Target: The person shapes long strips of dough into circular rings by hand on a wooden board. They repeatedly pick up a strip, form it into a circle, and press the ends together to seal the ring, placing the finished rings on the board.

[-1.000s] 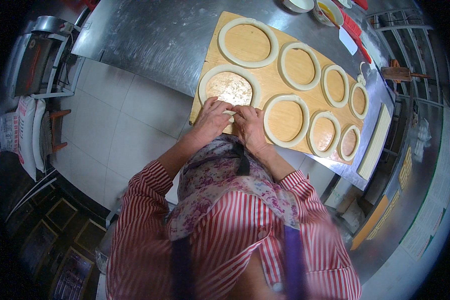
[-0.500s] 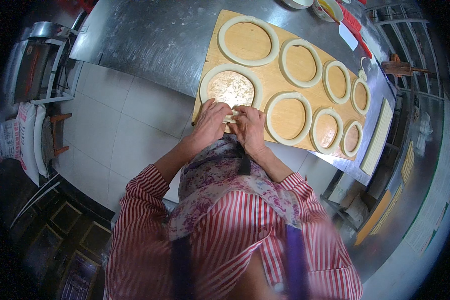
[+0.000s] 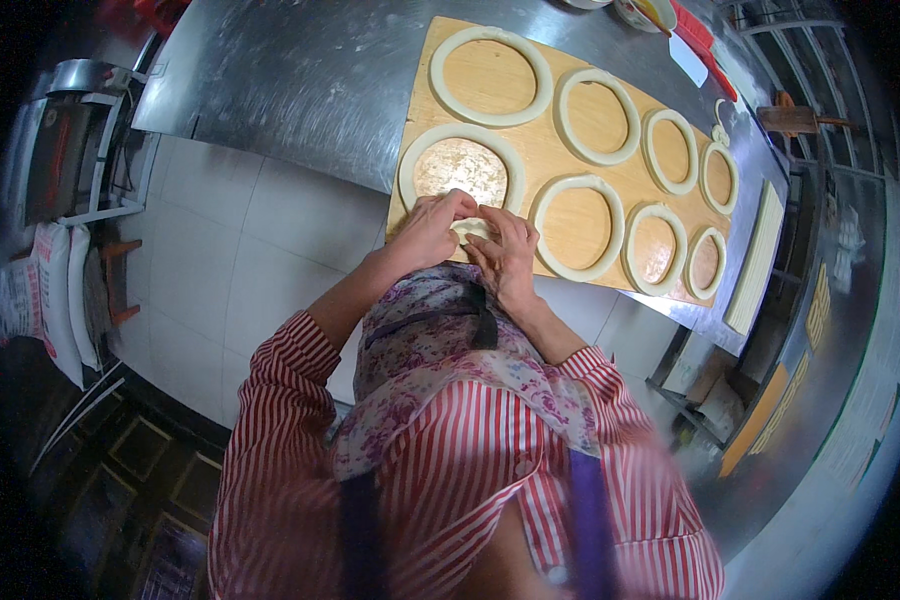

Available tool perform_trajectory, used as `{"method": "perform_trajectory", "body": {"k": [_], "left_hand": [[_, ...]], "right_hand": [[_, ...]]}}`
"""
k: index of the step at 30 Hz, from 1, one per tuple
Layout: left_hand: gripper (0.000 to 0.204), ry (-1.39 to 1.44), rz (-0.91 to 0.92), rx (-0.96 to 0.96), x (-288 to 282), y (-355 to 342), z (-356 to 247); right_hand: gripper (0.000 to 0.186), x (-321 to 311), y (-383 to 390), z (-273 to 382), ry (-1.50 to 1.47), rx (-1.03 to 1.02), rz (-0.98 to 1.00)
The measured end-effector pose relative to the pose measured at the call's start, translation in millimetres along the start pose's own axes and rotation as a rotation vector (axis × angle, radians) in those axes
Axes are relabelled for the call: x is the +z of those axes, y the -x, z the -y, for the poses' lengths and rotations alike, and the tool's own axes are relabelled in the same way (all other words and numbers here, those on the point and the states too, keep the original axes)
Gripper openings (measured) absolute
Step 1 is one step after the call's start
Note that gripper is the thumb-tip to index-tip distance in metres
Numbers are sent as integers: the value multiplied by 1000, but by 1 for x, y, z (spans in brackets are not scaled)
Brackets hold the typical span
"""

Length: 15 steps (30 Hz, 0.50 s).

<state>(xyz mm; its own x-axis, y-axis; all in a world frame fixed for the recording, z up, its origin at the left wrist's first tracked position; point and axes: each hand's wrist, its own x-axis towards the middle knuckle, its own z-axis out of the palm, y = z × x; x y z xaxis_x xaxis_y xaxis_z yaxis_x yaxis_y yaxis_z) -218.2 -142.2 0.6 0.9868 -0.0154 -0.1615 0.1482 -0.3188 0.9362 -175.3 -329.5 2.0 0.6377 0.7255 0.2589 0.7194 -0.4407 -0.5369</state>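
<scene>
My left hand is curled over the near side of a large dough ring at the lower-left corner of a wooden board, fingers bent onto the dough. My right hand meets it there, fingertips and thumb closed round a short pale stretch of the ring, part of which shows between my hands. My fingers hide the rest of that stretch. Several other dough rings of differing sizes lie on the board, and a small knotted piece of dough lies at its right end.
The steel table holds bowls, a white scraper, a red plastic item and a long pale strip stack. At left stand a metal rack and white sacks; at right, steel shelving.
My left hand's fingertips have shifted up and right along the ring's near side, and my right fingers have moved slightly right. The view has drifted a little.
</scene>
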Motion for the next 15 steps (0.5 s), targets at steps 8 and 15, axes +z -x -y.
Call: {"method": "perform_trajectory", "body": {"k": [8,15], "left_hand": [[35,29,2,-72,2,-2,-2],[23,-238,-213,100,29,0,11]], "right_hand": [[40,-26,10,13,-70,193,-54],[40,-38,37,-13,-53,329,-87]]}}
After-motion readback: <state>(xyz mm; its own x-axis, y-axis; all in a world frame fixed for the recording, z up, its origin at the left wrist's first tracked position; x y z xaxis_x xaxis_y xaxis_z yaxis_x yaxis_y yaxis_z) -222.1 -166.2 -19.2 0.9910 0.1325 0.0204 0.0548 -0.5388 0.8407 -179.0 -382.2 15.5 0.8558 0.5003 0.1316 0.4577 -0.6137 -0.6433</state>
